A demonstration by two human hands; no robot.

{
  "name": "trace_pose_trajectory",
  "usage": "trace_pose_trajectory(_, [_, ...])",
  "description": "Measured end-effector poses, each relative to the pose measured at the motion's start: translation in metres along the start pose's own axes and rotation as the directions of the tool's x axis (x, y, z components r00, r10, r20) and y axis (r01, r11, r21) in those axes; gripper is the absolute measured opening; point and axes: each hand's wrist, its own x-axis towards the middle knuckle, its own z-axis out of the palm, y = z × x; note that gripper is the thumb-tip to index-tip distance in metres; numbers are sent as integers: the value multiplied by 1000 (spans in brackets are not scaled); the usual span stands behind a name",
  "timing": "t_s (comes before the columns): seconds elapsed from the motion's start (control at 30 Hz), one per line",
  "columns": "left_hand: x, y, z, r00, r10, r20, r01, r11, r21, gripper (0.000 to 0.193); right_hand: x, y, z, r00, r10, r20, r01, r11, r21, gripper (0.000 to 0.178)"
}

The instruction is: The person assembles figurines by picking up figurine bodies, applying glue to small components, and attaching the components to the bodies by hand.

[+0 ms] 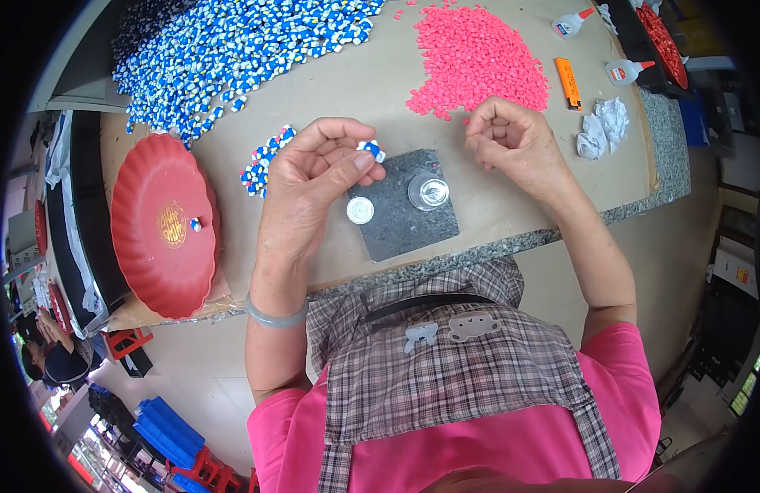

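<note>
Between the thumb and fingertips of my left hand (307, 171) is a small blue-and-white figurine (371, 151), held over the far left edge of a dark stone slab (408, 234). My right hand (523, 149) is raised just nearer than a heap of small pink pieces (478, 57). Its fingers are curled and pinched together; anything in them is too small to make out. On the slab stand a small clear glass cup (429, 191) and a round white cap-like disc (360, 210). A small cluster of figurines with pink spots (261, 167) lies left of my left hand.
A large heap of blue-and-white figurines (240, 53) covers the far left. At left sits a red scalloped tray (133, 246) with one figurine (196, 224) in it. Glue bottles (570, 25), an orange cutter (568, 85) and crumpled tissue (603, 127) lie at right.
</note>
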Motion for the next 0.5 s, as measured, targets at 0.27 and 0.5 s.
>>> trace_pose_trajectory(0.27, [-5, 2, -3, 998, 22, -57, -18, 997, 68, 24, 2, -5, -16, 880, -468, -80, 255, 609, -751, 7])
trace_pose_trajectory(0.5, [-10, 0, -7, 999, 16, -50, -15, 1000, 24, 26, -8, -6, -32, 922, -373, -106, 160, 614, -773, 7])
